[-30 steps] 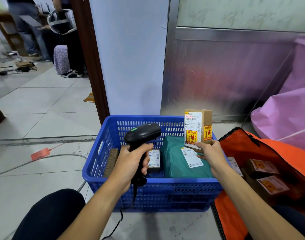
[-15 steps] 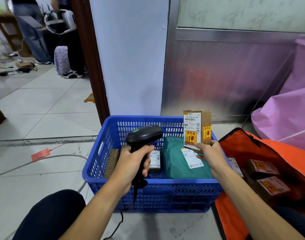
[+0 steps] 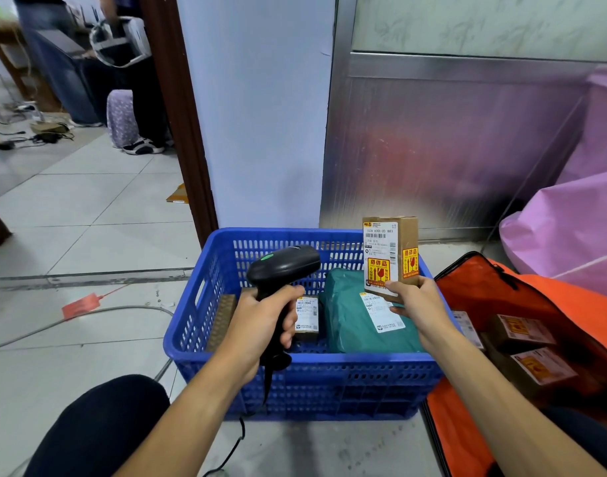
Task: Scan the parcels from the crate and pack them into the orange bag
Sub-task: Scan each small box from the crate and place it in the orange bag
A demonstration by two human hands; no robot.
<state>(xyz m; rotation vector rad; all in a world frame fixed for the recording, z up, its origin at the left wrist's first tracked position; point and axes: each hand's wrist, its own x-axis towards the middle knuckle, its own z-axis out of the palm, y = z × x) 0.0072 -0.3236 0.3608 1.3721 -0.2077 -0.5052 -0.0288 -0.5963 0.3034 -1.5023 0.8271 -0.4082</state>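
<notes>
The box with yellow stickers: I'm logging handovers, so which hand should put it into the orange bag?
Right. The right hand holds the box, and the orange bag lies open on that side. The left hand is wrapped round the scanner.

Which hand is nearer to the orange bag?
Right. The right hand, holding a parcel, is beside the orange bag; the left hand grips the scanner farther off, over the crate.

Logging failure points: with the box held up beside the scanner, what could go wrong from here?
The right hand pinches the fragile-stickered cardboard box only by its lower end; it might slip into the blue crate. Its label faces the camera more than the barcode scanner in the left hand, risking a missed scan.
</notes>
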